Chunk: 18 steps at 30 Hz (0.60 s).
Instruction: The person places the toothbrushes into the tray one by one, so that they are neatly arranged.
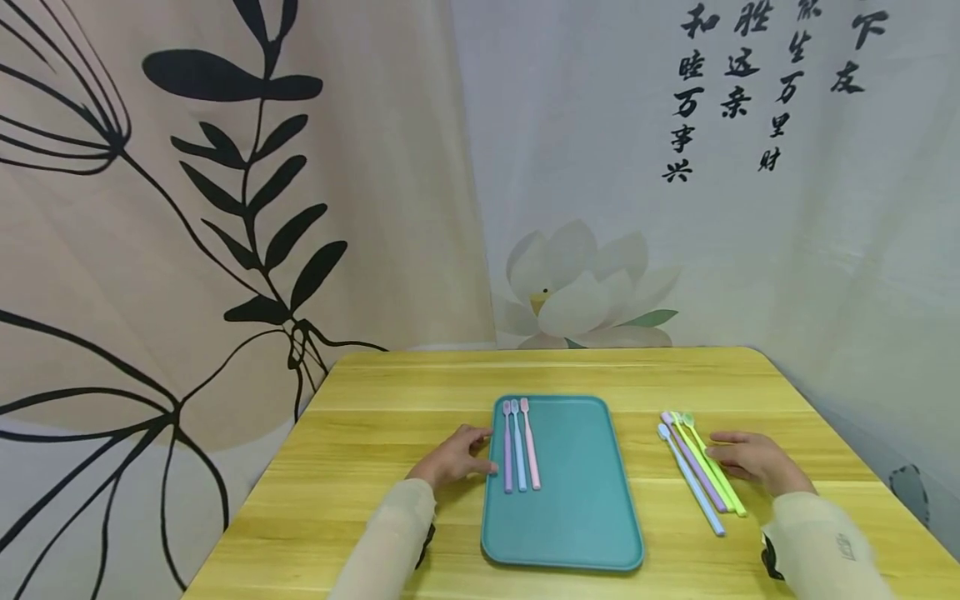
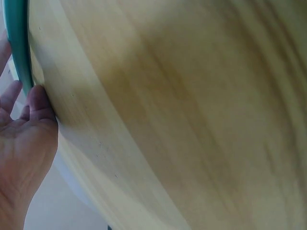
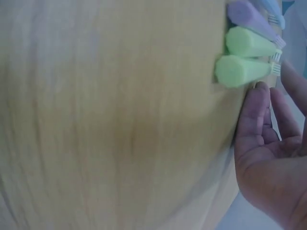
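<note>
A teal tray (image 1: 577, 500) lies on the table with a purple toothbrush (image 1: 507, 458), a blue toothbrush (image 1: 519, 458) and a pink toothbrush (image 1: 532, 454) side by side along its upper left. My left hand (image 1: 453, 457) touches the tray's left rim with thumb and fingers spread apart. Right of the tray, several toothbrushes lie in a slanted bunch: blue (image 1: 693, 483), purple (image 1: 703, 470) and two green ones (image 3: 240, 71). Beside the outermost green one is my right hand (image 1: 761, 463), its fingers loosely extended near the brush heads. Whether they touch it, I cannot tell.
The wooden table (image 1: 405, 375) carries the tray and the toothbrushes. Behind it hangs a printed curtain (image 1: 405, 208) with plants, a lotus and writing. Bare wood shows between the tray and the loose bunch.
</note>
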Tool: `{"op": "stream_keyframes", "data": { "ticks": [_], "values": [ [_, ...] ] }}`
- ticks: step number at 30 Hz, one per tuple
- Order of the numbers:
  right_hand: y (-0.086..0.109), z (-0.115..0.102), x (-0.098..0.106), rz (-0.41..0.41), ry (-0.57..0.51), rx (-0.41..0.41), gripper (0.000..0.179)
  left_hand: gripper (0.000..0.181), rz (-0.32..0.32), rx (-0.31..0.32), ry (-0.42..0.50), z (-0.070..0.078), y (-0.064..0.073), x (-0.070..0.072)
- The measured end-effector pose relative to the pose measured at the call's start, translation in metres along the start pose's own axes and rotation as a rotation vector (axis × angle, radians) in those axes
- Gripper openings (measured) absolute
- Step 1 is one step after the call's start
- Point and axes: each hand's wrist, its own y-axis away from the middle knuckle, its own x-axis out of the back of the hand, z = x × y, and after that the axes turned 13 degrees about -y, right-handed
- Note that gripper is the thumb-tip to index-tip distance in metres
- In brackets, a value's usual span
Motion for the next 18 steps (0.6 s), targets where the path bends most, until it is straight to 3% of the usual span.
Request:
{"op": "stream_keyframes", "data": {
  "ticks": [18],
  "values": [
    [-0.0042,0.0074,-0.0093,0.07,0.027,0.048,0.059,0.072,0.005,0.008,-0.018,-0.0011,0.0029,0.0001]
  ]
}}
